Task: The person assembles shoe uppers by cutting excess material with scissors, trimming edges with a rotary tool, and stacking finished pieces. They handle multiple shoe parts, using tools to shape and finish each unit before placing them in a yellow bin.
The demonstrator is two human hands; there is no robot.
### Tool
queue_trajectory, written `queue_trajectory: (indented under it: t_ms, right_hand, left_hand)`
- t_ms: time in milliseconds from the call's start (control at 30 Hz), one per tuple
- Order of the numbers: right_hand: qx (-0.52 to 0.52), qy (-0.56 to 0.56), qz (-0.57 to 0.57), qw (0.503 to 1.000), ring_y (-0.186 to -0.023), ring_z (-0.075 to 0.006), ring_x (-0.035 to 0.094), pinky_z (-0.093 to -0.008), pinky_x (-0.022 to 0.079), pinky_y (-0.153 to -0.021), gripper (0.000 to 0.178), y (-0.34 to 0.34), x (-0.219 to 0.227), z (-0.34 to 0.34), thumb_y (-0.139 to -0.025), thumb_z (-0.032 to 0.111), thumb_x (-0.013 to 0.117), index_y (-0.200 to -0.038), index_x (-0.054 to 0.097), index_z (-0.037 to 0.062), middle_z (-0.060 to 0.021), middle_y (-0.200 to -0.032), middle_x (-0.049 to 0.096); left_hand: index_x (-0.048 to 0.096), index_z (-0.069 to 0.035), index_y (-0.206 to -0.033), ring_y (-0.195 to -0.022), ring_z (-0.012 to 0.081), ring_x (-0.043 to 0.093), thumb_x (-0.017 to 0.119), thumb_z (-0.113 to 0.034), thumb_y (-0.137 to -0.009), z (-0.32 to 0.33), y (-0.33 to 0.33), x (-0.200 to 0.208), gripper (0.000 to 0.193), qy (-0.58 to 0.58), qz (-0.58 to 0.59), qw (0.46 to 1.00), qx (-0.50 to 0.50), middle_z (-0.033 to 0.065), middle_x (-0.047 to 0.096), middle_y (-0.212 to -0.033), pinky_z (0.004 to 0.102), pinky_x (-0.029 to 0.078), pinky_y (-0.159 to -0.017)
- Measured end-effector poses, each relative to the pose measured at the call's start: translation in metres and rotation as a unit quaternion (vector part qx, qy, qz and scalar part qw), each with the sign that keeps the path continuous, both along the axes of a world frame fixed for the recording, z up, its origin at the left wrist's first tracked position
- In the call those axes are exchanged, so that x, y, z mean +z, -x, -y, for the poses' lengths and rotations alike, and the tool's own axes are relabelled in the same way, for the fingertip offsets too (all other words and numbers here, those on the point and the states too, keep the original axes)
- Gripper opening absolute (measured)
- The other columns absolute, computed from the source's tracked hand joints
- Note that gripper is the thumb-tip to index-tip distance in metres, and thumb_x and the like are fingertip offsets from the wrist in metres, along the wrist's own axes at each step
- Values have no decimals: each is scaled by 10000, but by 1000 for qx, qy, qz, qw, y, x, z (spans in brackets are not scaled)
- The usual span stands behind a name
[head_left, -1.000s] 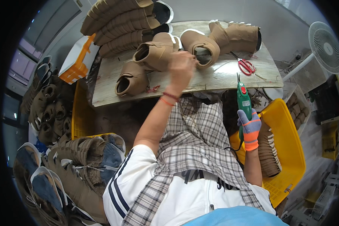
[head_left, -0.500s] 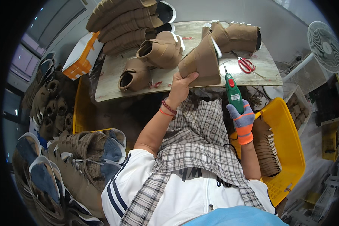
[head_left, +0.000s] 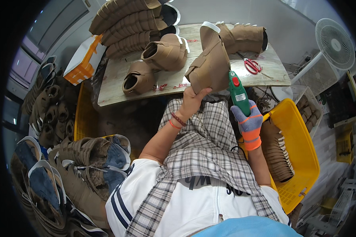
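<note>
My left hand [head_left: 192,103], bare, is closed on the lower end of a brown shoe upper [head_left: 209,67] with a white edge, held up tilted over the near edge of the table [head_left: 265,78]. In an orange and grey glove, my right hand [head_left: 248,122] grips a green handheld power tool [head_left: 239,94] with a red button. The tool points upward, its tip close beside the upper's right edge; whether they touch I cannot tell. Two more brown uppers [head_left: 166,53] stand to the left on the table. Red-handled scissors [head_left: 252,66] lie to the right.
Stacked brown uppers [head_left: 132,27] rise at the back left, near an orange and white box [head_left: 83,59]. Yellow baskets [head_left: 304,146] flank my lap, the right one holding uppers. More uppers [head_left: 87,158] pile up at left. A white fan [head_left: 335,44] stands at far right.
The upper in my left hand has turned and tipped, showing more of its side and white edge. My right hand has brought the tool left, up to the upper's edge.
</note>
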State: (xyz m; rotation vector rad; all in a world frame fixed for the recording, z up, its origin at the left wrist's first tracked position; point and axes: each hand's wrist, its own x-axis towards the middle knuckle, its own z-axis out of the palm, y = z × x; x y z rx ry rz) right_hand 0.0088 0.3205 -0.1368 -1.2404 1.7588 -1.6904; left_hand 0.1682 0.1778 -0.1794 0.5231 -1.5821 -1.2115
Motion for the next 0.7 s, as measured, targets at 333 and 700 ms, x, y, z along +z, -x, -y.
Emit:
queue_trajectory:
  t_ms: [333,700]
  right_hand:
    - [15,-9,148,989,-561,-39,486,-194,396,-505,276,11,30,3,-777,165,754,-934,598,0,19,-697,577]
    - [7,-64,55,996,-643,-39,526,-202,451,-574,338,3,1,-24,-754,197,777,-962,611,-11,-5,-762,620]
  left_hand:
    - [638,21,-883,-795,302,641,650,-71,-821,-2,-11,-22,111,484,234,840,66,144,659,-841,359,505,-682]
    - [612,48,-852,-625,234,601,673,-149,-846,-13,-7,-1,206,152,78,984,49,141,627,-710,277,464,-587]
